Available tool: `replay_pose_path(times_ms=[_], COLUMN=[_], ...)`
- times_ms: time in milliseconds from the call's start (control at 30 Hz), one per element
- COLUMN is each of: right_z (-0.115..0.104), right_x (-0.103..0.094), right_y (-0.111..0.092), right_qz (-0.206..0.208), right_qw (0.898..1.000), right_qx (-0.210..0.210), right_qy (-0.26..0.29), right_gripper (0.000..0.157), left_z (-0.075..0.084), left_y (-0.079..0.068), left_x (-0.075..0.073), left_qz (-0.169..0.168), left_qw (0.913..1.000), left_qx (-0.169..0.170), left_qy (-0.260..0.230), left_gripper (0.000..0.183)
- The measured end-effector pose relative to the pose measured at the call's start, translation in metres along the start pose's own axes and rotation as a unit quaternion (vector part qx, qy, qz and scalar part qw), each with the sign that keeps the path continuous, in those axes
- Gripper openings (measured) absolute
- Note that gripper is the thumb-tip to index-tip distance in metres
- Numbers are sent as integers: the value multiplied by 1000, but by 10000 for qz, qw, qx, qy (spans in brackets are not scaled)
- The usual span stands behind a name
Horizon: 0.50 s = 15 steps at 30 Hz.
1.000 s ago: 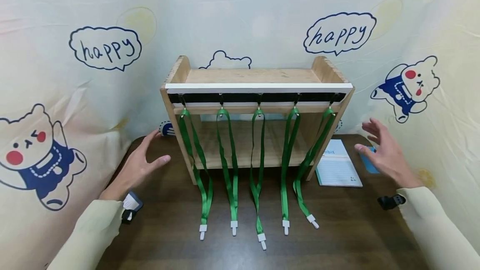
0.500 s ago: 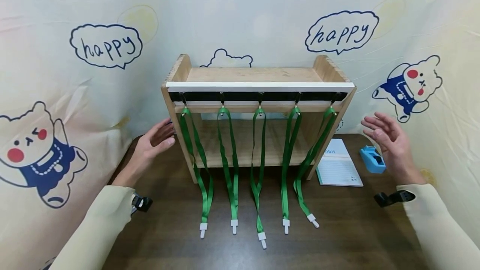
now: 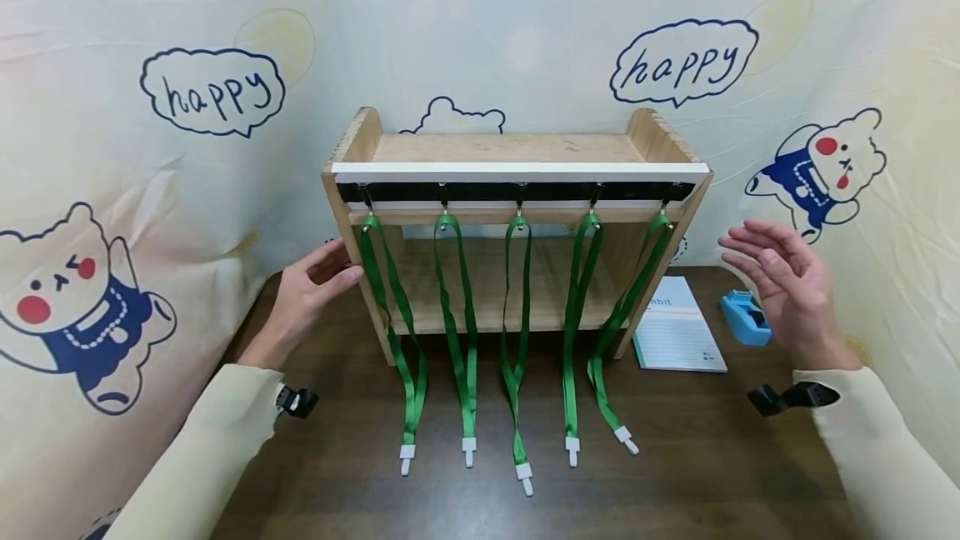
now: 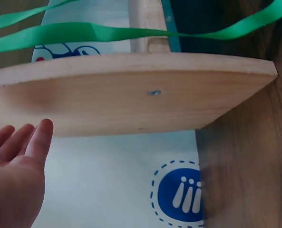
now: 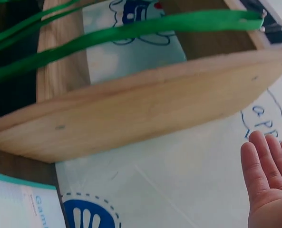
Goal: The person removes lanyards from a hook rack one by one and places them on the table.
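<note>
A small wooden shelf [image 3: 525, 148] stands on the table, with a white and black strip along its front top. Several green lanyards [image 3: 465, 340] with white plastic clips hang from small hooks on that strip, side by side. My left hand [image 3: 307, 294] is at the shelf's left side panel [image 4: 107, 99], fingers extended and fingertips right at the wood. Off to the right, my right hand [image 3: 795, 290] is held in the air with straight fingers and the palm turned inward, apart from the shelf. Neither hand holds anything.
A light blue notebook [image 3: 678, 323] lies beside the shelf's right foot. Close to my right hand sits a blue tape dispenser [image 3: 744, 317]. A printed cloth [image 3: 525, 48] with cartoon bears hangs behind and around the dark wooden table [image 3: 480, 515].
My left hand has moved right and forward, up to the shelf's left side. My right hand has risen slightly and turned, uncovering more of the tape dispenser. The lanyards hang as before.
</note>
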State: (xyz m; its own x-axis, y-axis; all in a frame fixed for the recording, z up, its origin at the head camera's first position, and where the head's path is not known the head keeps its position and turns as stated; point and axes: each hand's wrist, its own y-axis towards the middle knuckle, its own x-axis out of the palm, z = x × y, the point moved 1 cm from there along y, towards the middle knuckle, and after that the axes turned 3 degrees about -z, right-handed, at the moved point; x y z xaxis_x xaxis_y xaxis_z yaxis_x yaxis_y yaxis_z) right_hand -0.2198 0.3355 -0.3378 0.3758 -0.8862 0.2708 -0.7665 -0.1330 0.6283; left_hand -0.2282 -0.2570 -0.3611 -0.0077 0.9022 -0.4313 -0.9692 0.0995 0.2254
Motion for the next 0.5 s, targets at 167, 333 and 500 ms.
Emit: replay_pose_path(times_ms=[167,333,500], right_z=[-4,-8,-11], right_x=[14,27,38], right_y=[2,3,4], right_qz=[-147,-192,-326], right_qw=[9997,9988,9978], right_qx=[-37,-132,-244], right_qy=[-192,-433,-518], right_gripper=[44,43,41], left_z=[4,9,13], left_y=[1,2,2], left_x=[4,8,9], left_qz=[344,584,759], left_qw=[9993,9981,9969], left_qx=[14,7,-49], left_qy=[112,176,191], left_gripper=[64,62,59])
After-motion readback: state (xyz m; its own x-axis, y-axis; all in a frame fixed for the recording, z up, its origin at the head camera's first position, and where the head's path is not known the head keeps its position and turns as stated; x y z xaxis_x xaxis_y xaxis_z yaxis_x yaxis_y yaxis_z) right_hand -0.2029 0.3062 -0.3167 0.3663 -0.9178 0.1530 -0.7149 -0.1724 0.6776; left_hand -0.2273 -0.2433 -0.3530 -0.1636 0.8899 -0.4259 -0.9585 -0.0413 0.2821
